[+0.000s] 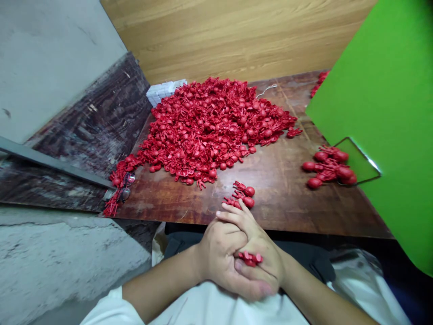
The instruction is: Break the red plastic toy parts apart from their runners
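My left hand and my right hand are pressed together in front of my body, at the table's near edge. Between them is a small red plastic figure, its short limbs poking out and the rest hidden by my palms. My left hand is closed, thumb lying across below the figure. The right hand is wrapped against it, its fingers reaching over toward the table. Just past those fingertips lie a few loose red figures with round heads.
A large heap of red plastic figures covers the middle of the brown table. A smaller group of figures lies at right by a green panel with a wire loop. Eyeglasses sit at the left edge.
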{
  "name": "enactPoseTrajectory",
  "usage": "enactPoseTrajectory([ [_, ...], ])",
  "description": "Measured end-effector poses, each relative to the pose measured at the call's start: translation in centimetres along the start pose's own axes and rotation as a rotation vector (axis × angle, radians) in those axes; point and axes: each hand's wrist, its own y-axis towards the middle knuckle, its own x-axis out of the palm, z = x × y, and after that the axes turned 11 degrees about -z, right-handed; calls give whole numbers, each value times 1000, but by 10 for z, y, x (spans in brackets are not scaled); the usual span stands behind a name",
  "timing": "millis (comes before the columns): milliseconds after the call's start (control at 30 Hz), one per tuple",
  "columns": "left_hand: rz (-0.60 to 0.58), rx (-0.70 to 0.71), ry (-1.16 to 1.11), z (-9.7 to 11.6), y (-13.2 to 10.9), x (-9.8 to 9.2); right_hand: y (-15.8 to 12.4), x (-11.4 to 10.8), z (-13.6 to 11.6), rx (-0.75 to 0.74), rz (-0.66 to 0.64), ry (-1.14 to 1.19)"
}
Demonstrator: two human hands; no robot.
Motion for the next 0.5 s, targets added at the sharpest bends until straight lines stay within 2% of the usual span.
enactPoseTrajectory([
  [233, 35, 25, -70, 2, 0, 3, 0, 1, -5, -2, 55, 5],
  [500, -3, -12, -44, 0, -4, 6, 0, 0, -4, -11, 52, 35],
])
